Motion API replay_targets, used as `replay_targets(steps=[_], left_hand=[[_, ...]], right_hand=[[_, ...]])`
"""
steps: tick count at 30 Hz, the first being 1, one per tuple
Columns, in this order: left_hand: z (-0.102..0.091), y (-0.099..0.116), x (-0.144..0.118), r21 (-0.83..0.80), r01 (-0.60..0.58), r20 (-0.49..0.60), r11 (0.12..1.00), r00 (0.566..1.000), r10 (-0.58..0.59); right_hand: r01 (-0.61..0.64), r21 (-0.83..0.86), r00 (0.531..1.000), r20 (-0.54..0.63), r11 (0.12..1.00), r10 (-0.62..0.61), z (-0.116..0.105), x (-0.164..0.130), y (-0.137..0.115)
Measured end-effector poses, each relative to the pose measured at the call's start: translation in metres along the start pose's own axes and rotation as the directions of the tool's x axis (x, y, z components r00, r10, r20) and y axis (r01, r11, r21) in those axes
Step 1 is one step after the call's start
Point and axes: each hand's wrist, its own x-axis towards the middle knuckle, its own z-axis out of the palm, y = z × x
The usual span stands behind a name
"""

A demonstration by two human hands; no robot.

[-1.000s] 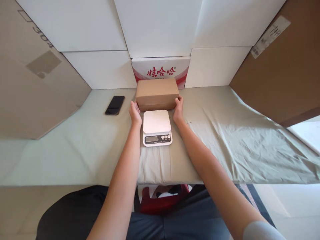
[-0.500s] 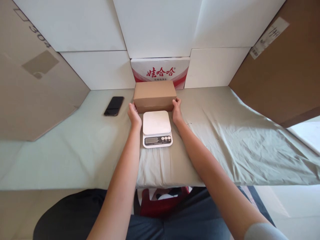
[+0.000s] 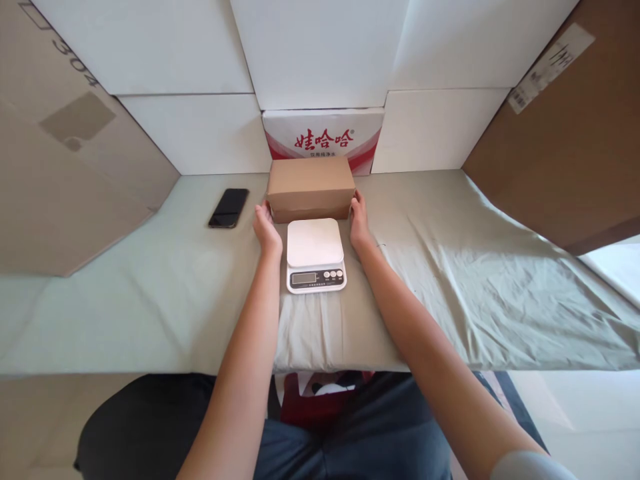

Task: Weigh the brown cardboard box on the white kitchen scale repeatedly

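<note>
Seen from the person's own head, two bare forearms reach forward over a table covered with a pale grey-green cloth (image 3: 450, 280). The left hand (image 3: 265, 227) and the right hand (image 3: 358, 223) press flat against the two short ends of a plain brown cardboard box (image 3: 310, 188), clamping it between the palms, fingers extended along its sides. The box sits at the far middle of the table, just behind a small white kitchen scale (image 3: 315, 254) with a grey display and round buttons on its near edge; whether the box rests on the cloth or is raised slightly cannot be told. Directly behind the box stands a white carton with red lettering (image 3: 323, 135), among stacked white panels. A black phone (image 3: 229, 207) lies flat on the cloth, to the left of the box.
</note>
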Motion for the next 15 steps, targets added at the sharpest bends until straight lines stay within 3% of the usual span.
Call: replay_targets(steps=[15], left_hand=[[-0.0004,-0.0035,0.0002,-0.013,-0.023,0.017,1.0,1.0,0.023]], right_hand=[[0.01,-0.042,0.999,0.036,0.999,-0.009,0.0034,-0.0081,-0.0078]])
